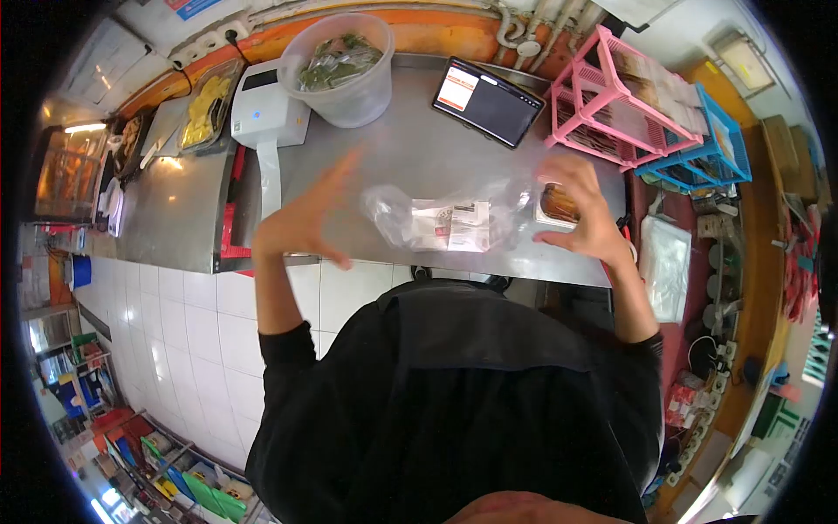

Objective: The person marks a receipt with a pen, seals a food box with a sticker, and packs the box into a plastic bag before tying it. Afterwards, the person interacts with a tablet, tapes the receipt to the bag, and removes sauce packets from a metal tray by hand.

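Observation:
On the metal counter, a white box with printed labels (451,225) lies in clear plastic (388,212) that spreads out on both sides of it. My left hand (305,214) is raised to the left of the plastic, its fingers spread and blurred by motion, holding nothing. To the right, my right hand (583,210) is above the counter's edge with thumb and fingers apart. Beside and partly behind its fingers sits a small container of brown items (559,203). The right hand appears not to grip it.
A tablet (488,100), a clear bucket with leaf-like contents (339,70) and a white label printer (270,105) stand along the back. Pink rack (611,105) and blue rack (720,144) are at the back right. A plastic-wrapped stack (665,266) lies at right.

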`<state>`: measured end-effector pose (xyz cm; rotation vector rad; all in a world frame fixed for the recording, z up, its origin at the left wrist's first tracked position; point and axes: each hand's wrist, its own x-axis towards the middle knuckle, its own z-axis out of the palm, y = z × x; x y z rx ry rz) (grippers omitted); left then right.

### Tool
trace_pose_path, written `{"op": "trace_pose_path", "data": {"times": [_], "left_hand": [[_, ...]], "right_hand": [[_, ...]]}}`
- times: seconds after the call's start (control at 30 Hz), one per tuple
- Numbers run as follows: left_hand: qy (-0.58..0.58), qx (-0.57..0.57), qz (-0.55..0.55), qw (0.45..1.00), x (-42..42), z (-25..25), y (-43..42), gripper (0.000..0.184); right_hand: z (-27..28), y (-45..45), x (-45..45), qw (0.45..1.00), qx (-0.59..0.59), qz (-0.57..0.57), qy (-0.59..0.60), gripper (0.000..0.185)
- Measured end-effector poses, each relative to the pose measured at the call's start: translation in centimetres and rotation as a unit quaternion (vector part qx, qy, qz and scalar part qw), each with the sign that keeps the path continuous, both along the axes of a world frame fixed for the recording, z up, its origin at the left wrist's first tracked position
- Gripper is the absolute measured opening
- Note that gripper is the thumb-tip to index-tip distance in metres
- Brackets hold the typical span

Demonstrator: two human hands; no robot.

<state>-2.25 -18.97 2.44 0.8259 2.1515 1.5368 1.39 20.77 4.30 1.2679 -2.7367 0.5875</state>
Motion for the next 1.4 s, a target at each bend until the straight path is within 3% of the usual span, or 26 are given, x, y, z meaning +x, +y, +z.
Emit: {"op": "trace_pose_path", "data": {"times": [0.03,0.07,0.1,0.13,0.17,0.23,0.3,0.33,0.4,0.43,0.47,0.53,0.6,0.67,0.73,0.87,0.93,1.07,1.13,1.17,1.2,1.23,1.27,1.33,1.37,1.4], "left_hand": [[0.048,-0.008,-0.022,0.999,0.0,-1.1,-1.3,0.104],[0.214,-0.227,0.044,0.949,0.0,-5.1,-2.2,0.112],[0.293,-0.330,0.071,0.895,0.3,-9.8,-2.1,0.116],[0.360,-0.429,0.097,0.823,0.5,-14.3,-1.9,0.120],[0.177,-0.444,0.025,0.878,0.7,-19.4,-0.3,0.118],[0.026,-0.171,-0.003,0.985,1.1,-24.8,3.1,0.109],[-0.049,-0.041,-0.004,0.998,0.8,-26.5,7.2,0.101],[-0.073,-0.009,0.008,0.997,0.5,-27.0,9.3,0.098],[-0.104,0.044,0.040,0.993,0.6,-27.5,11.8,0.091],[-0.111,0.064,0.055,0.990,0.7,-27.8,12.6,0.087],[-0.110,0.081,0.069,0.988,0.8,-27.8,13.0,0.084],[-0.104,0.112,0.095,0.984,0.8,-27.9,13.9,0.076],[-0.101,0.142,0.112,0.978,0.9,-28.1,14.8,0.069],[-0.105,0.170,0.122,0.972,1.1,-28.6,15.8,0.062],[-0.112,0.190,0.118,0.968,1.1,-28.9,16.8,0.055],[-0.126,0.216,0.097,0.963,1.4,-29.8,18.1,0.041],[-0.137,0.226,0.086,0.961,1.6,-30.0,18.3,0.035],[-0.130,0.246,0.076,0.957,1.4,-30.5,19.0,0.022],[-0.114,0.257,0.074,0.957,1.2,-30.8,19.6,0.017],[-0.105,0.262,0.072,0.956,0.9,-30.8,19.8,0.015],[-0.104,0.262,0.069,0.957,1.3,-29.7,19.6,0.015],[-0.152,0.257,0.047,0.953,1.4,-29.1,19.1,0.015],[-0.198,0.250,0.027,0.947,1.5,-28.4,18.6,0.015],[-0.235,0.236,-0.001,0.943,1.3,-27.7,18.3,0.015],[-0.240,0.231,-0.013,0.943,1.3,-27.4,18.1,0.015],[-0.240,0.227,-0.024,0.944,1.1,-27.0,18.1,0.015]], "right_hand": [[-1.9,1.0,0.5,0.982,-0.127,-0.094,-0.103,0.097],[-4.5,2.0,0.8,0.929,-0.251,-0.183,-0.200,0.117],[-9.4,3.2,0.7,0.954,-0.104,-0.184,-0.211,0.140],[-13.7,2.4,1.4,0.955,-0.054,-0.196,-0.217,0.137],[-18.2,1.6,1.1,0.927,-0.048,-0.181,-0.325,0.145],[-23.5,-1.8,0.5,0.948,-0.135,-0.137,-0.254,0.146],[-20.3,-5.6,-0.3,0.919,-0.140,-0.167,-0.330,0.116],[-20.5,-6.7,-0.5,0.918,-0.141,-0.167,-0.331,0.116],[-20.9,-8.1,-1.2,0.948,-0.056,-0.178,-0.257,0.059],[-20.7,-8.7,-1.3,0.935,0.017,-0.202,-0.292,0.047],[-21.9,-8.8,-1.3,0.937,0.013,-0.205,-0.284,0.047],[-25.1,-8.6,-1.7,0.932,-0.117,-0.229,-0.256,0.044],[-22.0,-8.5,-1.6,0.951,-0.263,-0.130,-0.099,0.047],[-22.8,-8.0,-1.5,0.929,-0.272,-0.138,-0.211,0.050],[-19.0,-7.8,-0.7,0.849,-0.302,-0.160,-0.404,0.043],[-18.4,-7.0,0.5,0.845,-0.281,-0.132,-0.435,0.037],[-16.6,-7.1,0.4,0.909,-0.195,-0.089,-0.357,0.033],[-16.8,-5.5,0.0,0.969,-0.110,-0.089,-0.203,0.035],[-15.2,-3.4,0.4,0.922,-0.281,-0.176,-0.198,0.032],[-15.6,-2.2,0.5,0.923,-0.282,-0.178,-0.194,0.032],[-16.6,-0.9,0.5,0.908,-0.272,-0.271,-0.165,0.029],[-17.8,0.3,0.6,0.884,-0.261,-0.362,-0.136,0.027],[-19.2,1.4,0.8,0.884,-0.263,-0.364,-0.132,0.027],[-21.0,2.6,1.3,0.760,-0.324,-0.433,-0.360,0.030],[-21.3,2.7,1.7,0.644,-0.378,-0.445,-0.493,0.047],[-21.1,2.1,2.2,0.643,-0.380,-0.447,-0.492,0.047]]}}
